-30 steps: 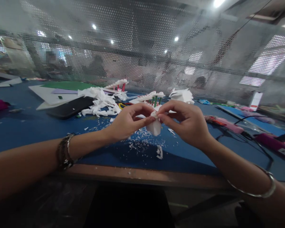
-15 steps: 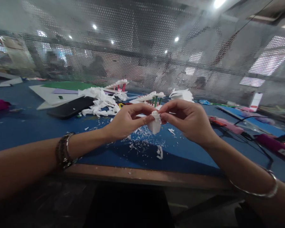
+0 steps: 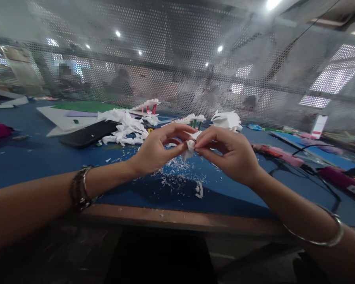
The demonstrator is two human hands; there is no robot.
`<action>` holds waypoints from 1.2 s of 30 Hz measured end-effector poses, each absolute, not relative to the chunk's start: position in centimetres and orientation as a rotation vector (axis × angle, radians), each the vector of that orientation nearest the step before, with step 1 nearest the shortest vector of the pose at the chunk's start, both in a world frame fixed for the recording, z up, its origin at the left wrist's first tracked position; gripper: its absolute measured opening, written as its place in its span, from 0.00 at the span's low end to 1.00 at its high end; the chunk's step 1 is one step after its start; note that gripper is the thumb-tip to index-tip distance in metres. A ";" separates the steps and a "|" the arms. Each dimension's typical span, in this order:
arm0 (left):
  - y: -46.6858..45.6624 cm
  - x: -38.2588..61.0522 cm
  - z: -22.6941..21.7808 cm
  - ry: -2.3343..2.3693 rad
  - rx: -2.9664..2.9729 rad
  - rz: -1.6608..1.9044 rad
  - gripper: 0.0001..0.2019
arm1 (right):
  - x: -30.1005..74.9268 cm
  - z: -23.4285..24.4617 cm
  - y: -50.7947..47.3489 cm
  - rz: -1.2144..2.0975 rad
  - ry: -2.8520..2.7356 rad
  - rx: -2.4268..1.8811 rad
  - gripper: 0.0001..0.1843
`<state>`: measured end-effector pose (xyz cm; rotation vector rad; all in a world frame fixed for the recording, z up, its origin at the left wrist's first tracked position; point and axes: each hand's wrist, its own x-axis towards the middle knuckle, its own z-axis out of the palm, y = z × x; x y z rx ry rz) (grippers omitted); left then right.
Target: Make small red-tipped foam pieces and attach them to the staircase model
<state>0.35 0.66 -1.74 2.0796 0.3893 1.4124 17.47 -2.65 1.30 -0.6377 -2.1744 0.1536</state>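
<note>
A small rolled piece of white paper is pinched between my two hands above the table. My left hand grips it from the left with thumb and fingertips. From the right, my right hand pinches its other side. The fingers cover part of the piece. Fine white shreds are scattered on the blue tabletop below, and a curled white scrap lies nearer the table edge.
A crumpled white paper heap lies beside a black phone at left. Behind my hands are a white folded bundle and small stepped models. At right lie a pink tool, its cable and a purple power strip.
The white paper piece has turned in my fingers, so its flat hanging part looks narrower and its rolled end faces me. Both hands have shifted slightly left.
</note>
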 end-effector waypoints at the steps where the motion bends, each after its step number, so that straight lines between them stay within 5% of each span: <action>1: 0.7 0.3 -1.7 0.388 2.118 1.433 0.09 | 17.5 1.3 -2.7 0.053 -2.200 -0.620 0.02; 17: 0.4 0.2 -1.4 0.403 2.294 1.582 0.08 | 17.4 0.8 -2.7 -0.354 -2.134 -0.595 0.03; 36: 0.7 0.6 -1.7 0.440 2.000 1.369 0.06 | 17.1 0.4 -2.2 0.041 -2.073 -0.699 0.04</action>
